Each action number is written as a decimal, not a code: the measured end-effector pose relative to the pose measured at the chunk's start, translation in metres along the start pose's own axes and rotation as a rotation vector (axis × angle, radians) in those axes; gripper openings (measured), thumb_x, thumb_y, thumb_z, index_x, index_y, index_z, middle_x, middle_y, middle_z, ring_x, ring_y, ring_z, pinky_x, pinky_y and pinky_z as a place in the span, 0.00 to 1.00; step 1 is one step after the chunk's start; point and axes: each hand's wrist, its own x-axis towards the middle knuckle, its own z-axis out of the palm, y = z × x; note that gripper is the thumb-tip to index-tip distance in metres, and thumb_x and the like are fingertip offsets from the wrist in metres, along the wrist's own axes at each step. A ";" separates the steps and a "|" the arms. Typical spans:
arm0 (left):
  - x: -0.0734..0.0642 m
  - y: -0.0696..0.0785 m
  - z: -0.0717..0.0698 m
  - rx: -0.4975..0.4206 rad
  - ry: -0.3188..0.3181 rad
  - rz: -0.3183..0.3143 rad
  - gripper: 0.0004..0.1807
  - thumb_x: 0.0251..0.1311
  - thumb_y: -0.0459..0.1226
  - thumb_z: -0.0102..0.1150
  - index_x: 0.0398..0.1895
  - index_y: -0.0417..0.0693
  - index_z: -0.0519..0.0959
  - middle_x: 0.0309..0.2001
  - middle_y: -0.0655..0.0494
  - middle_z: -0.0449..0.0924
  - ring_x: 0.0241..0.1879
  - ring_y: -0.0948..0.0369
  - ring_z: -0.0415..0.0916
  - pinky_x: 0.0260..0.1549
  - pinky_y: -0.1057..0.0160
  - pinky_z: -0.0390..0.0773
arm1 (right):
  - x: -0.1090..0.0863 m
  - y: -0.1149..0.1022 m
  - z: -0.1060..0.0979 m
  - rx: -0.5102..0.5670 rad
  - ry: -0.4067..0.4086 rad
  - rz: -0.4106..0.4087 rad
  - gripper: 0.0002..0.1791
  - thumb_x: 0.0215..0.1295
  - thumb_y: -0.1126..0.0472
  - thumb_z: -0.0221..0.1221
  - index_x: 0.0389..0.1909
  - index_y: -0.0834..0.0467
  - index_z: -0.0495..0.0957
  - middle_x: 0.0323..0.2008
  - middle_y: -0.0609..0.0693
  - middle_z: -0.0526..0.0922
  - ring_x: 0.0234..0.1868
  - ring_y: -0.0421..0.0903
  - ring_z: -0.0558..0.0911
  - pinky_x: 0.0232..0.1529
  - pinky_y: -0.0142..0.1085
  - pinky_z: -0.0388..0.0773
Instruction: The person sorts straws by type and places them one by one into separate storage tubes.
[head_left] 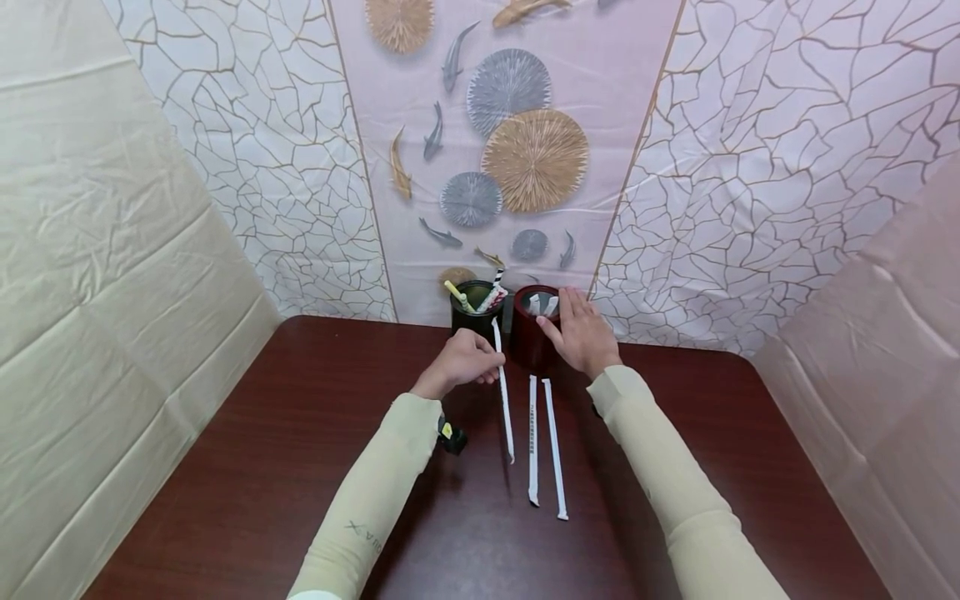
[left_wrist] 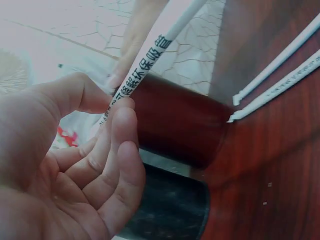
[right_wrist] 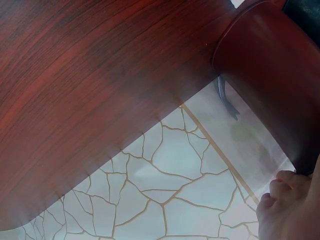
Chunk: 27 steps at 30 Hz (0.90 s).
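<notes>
A paper-wrapped white straw (head_left: 504, 400) with dark printed characters is pinched between the thumb and fingers of my left hand (head_left: 468, 358). It slants over the table, its upper end by the black cup (head_left: 474, 323). My right hand (head_left: 587, 333) rests at the right side of the dark red cup (head_left: 531, 337), fingers extended and thumb near the rim. White wrapped ends (head_left: 543, 305) show inside the red cup. Two more wrapped straws, a left one (head_left: 533, 442) and a right one (head_left: 556, 450), lie side by side on the table in front of it.
The black cup, left of the red one, holds a yellow stick-like item (head_left: 459, 295) and a black-and-white striped one (head_left: 498, 278). Both cups stand at the back of the dark wooden table (head_left: 300, 467), close to the patterned wall covering (head_left: 495, 125).
</notes>
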 end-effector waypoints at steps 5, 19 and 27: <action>0.000 0.011 -0.010 -0.013 0.044 0.044 0.08 0.67 0.35 0.66 0.34 0.37 0.88 0.23 0.53 0.87 0.21 0.63 0.83 0.30 0.60 0.88 | 0.000 0.000 -0.001 0.006 -0.005 0.004 0.50 0.82 0.29 0.30 0.85 0.67 0.42 0.85 0.66 0.47 0.87 0.62 0.48 0.86 0.56 0.48; 0.003 0.051 -0.042 0.200 0.230 0.314 0.06 0.63 0.35 0.65 0.29 0.44 0.85 0.22 0.53 0.88 0.27 0.51 0.87 0.30 0.69 0.78 | 0.000 0.001 0.001 -0.004 0.003 -0.001 0.50 0.82 0.29 0.30 0.85 0.67 0.43 0.85 0.66 0.48 0.87 0.62 0.48 0.85 0.57 0.50; 0.003 0.077 -0.050 0.307 0.404 0.508 0.06 0.60 0.35 0.69 0.27 0.45 0.83 0.25 0.52 0.90 0.24 0.63 0.82 0.27 0.69 0.75 | 0.000 0.001 0.001 -0.003 0.026 -0.017 0.50 0.83 0.30 0.32 0.84 0.67 0.45 0.84 0.66 0.50 0.86 0.63 0.51 0.85 0.57 0.51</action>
